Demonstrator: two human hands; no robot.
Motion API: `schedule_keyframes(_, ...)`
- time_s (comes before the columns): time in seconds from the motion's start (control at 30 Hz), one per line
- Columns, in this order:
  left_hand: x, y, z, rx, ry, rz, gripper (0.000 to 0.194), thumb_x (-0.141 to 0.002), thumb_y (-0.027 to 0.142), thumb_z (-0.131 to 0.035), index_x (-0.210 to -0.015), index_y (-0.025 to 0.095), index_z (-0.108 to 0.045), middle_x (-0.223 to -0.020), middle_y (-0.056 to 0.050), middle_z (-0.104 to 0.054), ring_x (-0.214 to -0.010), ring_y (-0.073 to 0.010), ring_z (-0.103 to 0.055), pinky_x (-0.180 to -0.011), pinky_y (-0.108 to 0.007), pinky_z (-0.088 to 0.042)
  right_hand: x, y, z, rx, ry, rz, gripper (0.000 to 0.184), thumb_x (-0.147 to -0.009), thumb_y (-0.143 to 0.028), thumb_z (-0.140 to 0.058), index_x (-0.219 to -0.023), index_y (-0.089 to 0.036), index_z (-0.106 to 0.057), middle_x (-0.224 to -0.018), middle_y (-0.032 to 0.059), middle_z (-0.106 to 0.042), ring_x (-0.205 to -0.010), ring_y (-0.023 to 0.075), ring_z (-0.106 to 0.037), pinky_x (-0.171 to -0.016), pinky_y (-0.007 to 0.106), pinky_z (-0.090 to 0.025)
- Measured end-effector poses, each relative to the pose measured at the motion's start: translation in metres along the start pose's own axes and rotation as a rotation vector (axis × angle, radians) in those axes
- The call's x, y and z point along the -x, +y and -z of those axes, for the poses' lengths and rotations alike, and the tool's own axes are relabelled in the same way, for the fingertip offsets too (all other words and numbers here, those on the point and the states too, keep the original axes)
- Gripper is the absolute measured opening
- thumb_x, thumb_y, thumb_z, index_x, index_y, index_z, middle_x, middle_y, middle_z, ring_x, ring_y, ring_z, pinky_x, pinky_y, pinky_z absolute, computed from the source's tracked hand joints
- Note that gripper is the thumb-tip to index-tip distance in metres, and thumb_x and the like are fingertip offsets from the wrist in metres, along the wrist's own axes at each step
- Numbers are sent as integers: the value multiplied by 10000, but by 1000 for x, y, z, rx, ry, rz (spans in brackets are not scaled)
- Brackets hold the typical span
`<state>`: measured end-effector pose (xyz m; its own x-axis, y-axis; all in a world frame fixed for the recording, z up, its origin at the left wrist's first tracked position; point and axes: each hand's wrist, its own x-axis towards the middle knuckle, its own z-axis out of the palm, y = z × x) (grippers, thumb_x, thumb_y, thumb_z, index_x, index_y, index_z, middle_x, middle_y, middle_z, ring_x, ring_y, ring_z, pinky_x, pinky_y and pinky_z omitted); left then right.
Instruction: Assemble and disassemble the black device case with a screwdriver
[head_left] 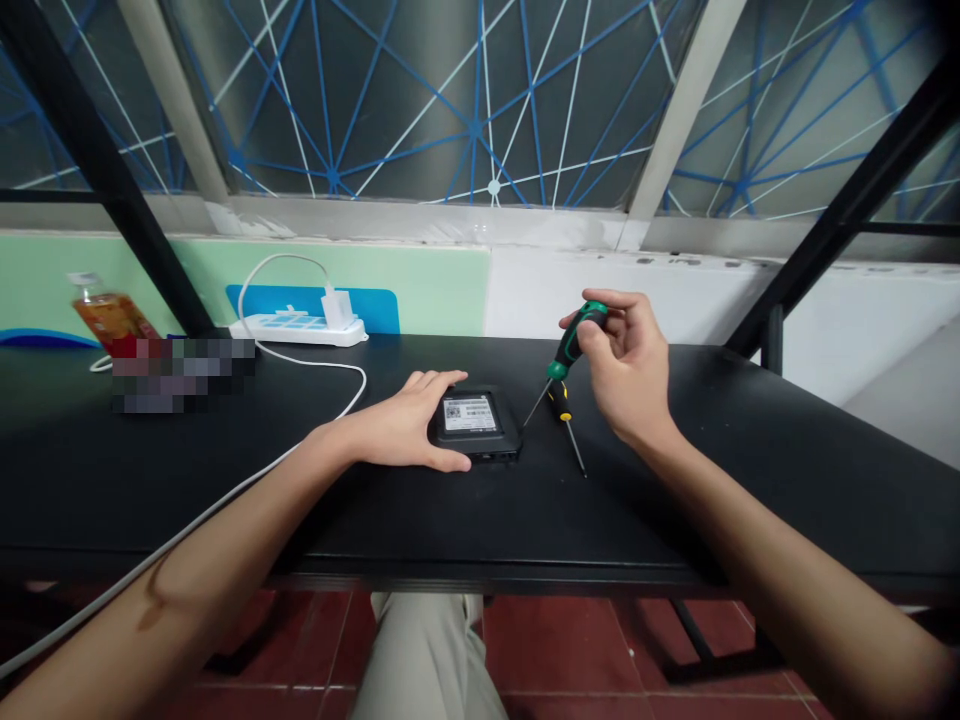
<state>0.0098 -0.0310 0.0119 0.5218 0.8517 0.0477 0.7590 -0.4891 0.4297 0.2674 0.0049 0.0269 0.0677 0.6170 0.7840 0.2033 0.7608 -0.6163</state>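
A flat black box-shaped device [511, 428] with a white printed label [471, 412] lies on the black table. My left hand [405, 425] grips it from the left, thumb along the near edge and fingers over the far edge. My right hand [630, 365] is closed round the handle of a green and black screwdriver [576, 338]. Its shaft slants down to the left, with the tip at the device's right edge; whether it touches cannot be made out. A second screwdriver [573, 440], yellow and black, lies on the table between the device and my right hand.
A white power strip [296, 330] with a plugged-in charger [337, 310] stands by the wall. Its white cable [247, 487] runs across the table under my left forearm. A bottle of orange drink [112, 315] and a blurred-out item [180, 375] are at the back left.
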Motion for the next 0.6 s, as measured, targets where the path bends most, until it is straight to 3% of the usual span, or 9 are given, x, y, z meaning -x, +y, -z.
schedule_keyframes(0.47,-2,-1,1,13,-17,2,1127,-630,679,-738,-1517,244,-197,-1425,-145,-374,-1366,-394,-300,-1097,-555,-329,10,-10,-4,47,-34,88,274,-862,-210,-611,-1123,-287,-576,-915,22,-688,-838,172,-687,-758,356,-573)
schedule_keyframes(0.6,-3,0,2,2,-25,2,1144,-627,673,-743,-1520,209,-198,-1429,-153,-367,-1373,-383,-283,-1118,-536,-313,12,-9,-5,51,-27,100,296,-853,-204,-624,-1130,-297,-583,-914,24,-698,-827,181,-695,-748,368,-579)
